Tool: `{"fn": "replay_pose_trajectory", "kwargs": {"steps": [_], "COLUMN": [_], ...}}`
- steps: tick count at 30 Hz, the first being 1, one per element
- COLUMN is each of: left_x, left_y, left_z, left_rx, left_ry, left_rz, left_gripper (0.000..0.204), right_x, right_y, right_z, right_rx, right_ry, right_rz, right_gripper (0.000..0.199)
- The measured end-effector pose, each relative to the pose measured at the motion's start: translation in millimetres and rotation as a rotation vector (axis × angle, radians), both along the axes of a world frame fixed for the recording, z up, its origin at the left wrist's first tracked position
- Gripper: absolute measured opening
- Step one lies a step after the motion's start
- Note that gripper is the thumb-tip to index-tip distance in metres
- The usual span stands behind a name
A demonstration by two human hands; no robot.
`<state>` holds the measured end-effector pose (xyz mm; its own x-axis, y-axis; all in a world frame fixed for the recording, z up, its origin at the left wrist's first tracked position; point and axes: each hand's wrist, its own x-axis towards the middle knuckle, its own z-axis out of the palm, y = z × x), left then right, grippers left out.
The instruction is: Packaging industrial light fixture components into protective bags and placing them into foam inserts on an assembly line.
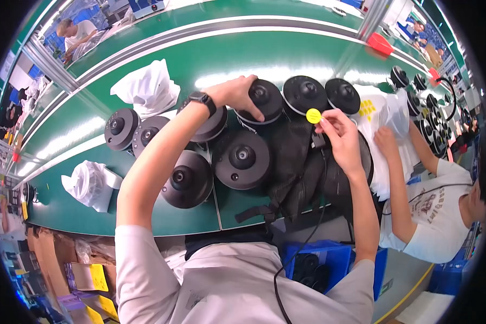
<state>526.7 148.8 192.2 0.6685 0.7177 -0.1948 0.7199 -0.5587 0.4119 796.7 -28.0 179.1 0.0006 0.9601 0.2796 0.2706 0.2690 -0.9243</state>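
Several round black dome cameras stand on the green bench, each with a lens in its middle. My left hand (240,96) grips one dome camera (267,97) in the back row, its thumb lying along the near rim. Between the thumb and fingertips of my right hand (342,136) is a round yellow sticker (313,115), held apart from the cameras. Beyond it stands another dome camera (303,93). Closer to me are two larger-looking dome cameras, one (242,157) in the middle and one (187,178) partly under my left arm.
A black bag (289,167) with straps lies on the bench below my right hand. White wrapped bundles (147,86) sit at the left. On the right, a co-worker's hand (386,141) touches white bags near a sheet of yellow stickers (366,109). A blue crate (329,259) stands below the bench.
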Motion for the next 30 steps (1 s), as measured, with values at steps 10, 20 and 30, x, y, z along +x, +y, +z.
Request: {"fn": "replay_pose_trajectory", "kwargs": {"steps": [10, 20, 30], "left_x": [-30, -28, -22], "left_y": [16, 33, 51], "left_z": [-4, -8, -23], "left_rx": [-0.269, -0.496, -0.599], "left_ry": [-0.179, -0.301, -0.281], "left_rz": [0.064, -0.058, -0.131], "left_gripper": [0.101, 0.08, 0.089], "right_x": [-48, -59, -52], "right_y": [153, 201, 201], "right_z": [58, 64, 44], "right_rx": [0.147, -0.246, -0.495], "right_ry": [-0.731, -0.828, -0.508], "right_rz": [0.562, 0.921, 0.994], "right_gripper": [0.012, 0.022, 0.022]}}
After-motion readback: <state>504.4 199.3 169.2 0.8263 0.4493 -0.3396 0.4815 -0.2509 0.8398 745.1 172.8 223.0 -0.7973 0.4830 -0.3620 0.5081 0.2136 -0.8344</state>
